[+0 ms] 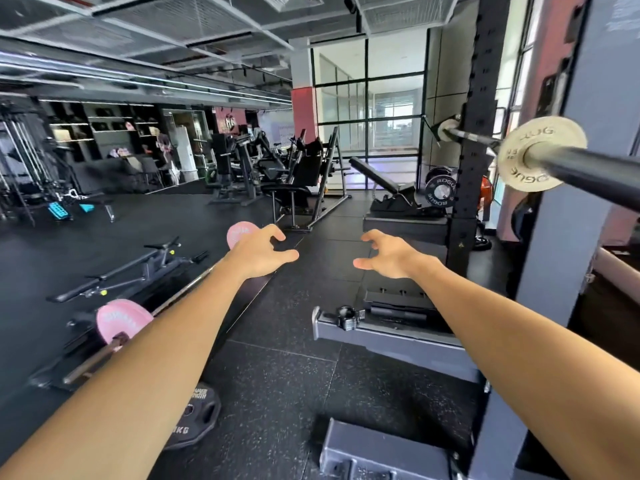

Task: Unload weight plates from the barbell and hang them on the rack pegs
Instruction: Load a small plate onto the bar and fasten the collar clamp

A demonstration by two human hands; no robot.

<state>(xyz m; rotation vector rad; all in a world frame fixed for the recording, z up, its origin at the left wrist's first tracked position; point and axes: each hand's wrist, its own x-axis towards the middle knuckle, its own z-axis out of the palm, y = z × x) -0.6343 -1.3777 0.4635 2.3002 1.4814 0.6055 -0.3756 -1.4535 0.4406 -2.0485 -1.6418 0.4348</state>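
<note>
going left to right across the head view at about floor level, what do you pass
near pink plate → black plate → left hand → collar on the rack base → right hand → rack upright. Higher up at the right, the white plate sits on the barbell.

"ROGUE" on black plate (440, 191); cream plate (540, 154) likely same; floor plate (194, 419) "KG".

Pink-plated bar (114, 336) lies on floor at left, low bench (152, 263) beyond it. Black plate (199, 415) flat on mat near bottom. Collar (347, 317) sits on grey rack foot. Incline bench (384, 181) and leg machine (304, 174) further back. Windows (369, 95) behind.
</note>
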